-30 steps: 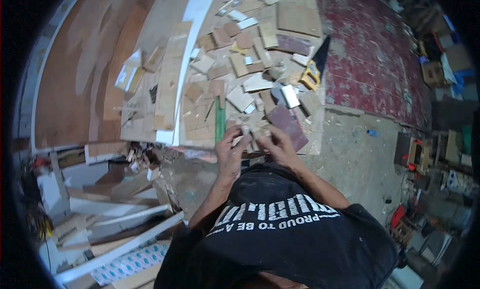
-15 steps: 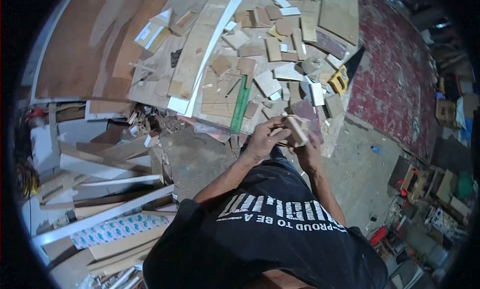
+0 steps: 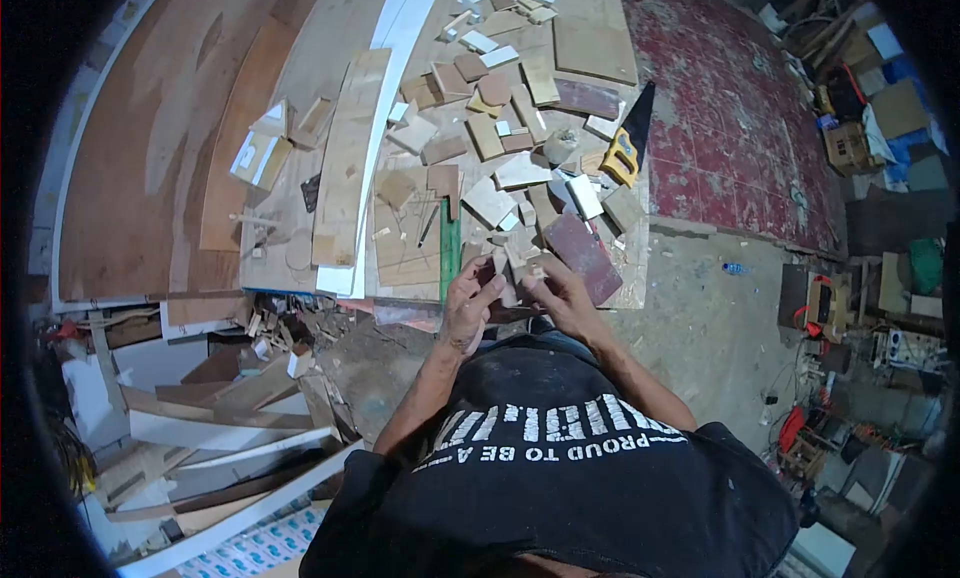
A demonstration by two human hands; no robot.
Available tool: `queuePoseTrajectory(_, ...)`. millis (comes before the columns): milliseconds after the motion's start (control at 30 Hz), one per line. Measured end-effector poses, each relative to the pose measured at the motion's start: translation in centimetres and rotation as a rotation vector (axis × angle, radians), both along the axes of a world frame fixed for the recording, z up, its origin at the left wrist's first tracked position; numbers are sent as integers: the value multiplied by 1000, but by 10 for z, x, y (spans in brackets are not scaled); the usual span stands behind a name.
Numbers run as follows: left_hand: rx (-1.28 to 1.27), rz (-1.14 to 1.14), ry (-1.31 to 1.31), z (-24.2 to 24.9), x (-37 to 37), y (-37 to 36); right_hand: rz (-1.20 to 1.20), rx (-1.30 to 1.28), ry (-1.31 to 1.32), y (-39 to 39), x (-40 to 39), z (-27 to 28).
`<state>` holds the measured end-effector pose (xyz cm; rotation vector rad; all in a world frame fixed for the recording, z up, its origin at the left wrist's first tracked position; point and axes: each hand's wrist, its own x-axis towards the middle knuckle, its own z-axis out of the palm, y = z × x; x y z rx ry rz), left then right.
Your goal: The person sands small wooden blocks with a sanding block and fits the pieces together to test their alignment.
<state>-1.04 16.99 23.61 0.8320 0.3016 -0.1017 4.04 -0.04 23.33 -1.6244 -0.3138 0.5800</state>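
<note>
Both hands are together at the near edge of the wooden worktable (image 3: 640, 278). My left hand (image 3: 470, 303) is closed round a small pale wooden piece (image 3: 505, 278), its fingers pinching one side. My right hand (image 3: 560, 296) pinches a second small wooden piece (image 3: 517, 260), close against the first. Fingers partly cover both pieces. Just beyond my left hand lies a green ruler (image 3: 450, 248), with a pencil (image 3: 429, 224) beside it. A dark reddish board (image 3: 583, 258) lies right beyond my right hand.
Many wood offcuts (image 3: 490, 200) cover the worktable's middle. A yellow-handled saw (image 3: 622, 158) lies at its right edge. Long boards (image 3: 350, 158) and a white strip (image 3: 385, 108) run along the left. Scrap wood (image 3: 230, 408) is piled on the floor at left.
The view has shifted, so the table appears further left. My hands have moved apart slightly; the wood, earlier one block-like shape between them, now shows as two upright pieces.
</note>
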Motion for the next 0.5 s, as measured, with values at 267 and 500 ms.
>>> queuePoseTrajectory(267, 50, -2, 43, -22, 10, -6, -78, 57, 71, -32, 24, 14)
queuePoseTrajectory(500, 164, 227, 162, -49, 8, 36, -626, 21, -342, -113, 123, 7)
